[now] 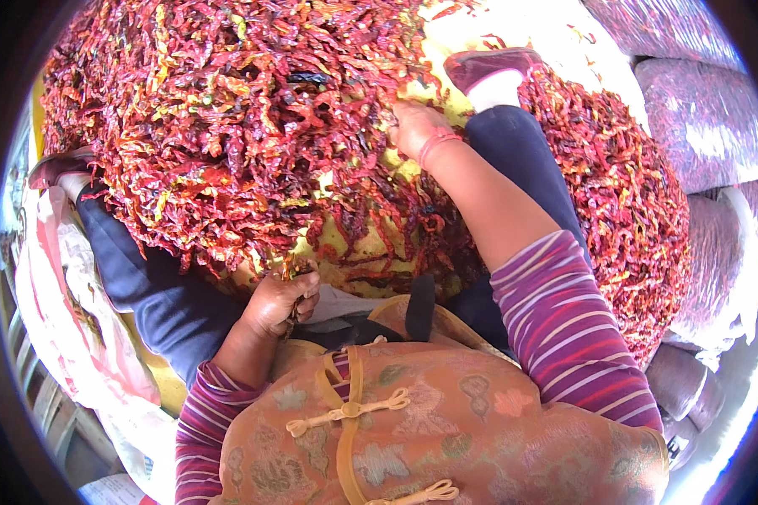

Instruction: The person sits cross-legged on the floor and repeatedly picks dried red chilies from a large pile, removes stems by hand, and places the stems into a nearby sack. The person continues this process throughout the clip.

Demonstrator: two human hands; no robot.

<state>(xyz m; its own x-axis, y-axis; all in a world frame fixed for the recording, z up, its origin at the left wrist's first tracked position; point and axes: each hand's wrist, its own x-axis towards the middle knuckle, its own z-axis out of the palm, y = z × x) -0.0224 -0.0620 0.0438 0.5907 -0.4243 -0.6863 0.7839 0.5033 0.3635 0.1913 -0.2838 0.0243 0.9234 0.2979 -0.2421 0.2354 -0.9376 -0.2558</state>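
A broad heap of dried red chili peppers spreads over a yellow sheet before me, between my outstretched legs. My left hand, near my lap, is closed around a small bunch of dark dried chilies. At the heap's right edge my right hand reaches down among the chilies, beside my right shin. Its fingertips are partly hidden, so whether they grip a pepper does not show. A second pile of red chilies lies outside my right leg.
Filled clear plastic bags are stacked along the right side. My right shoe and left shoe rest at the heap's edges. A white and pink plastic sack lies outside my left leg. Wooden slats show at the lower left.
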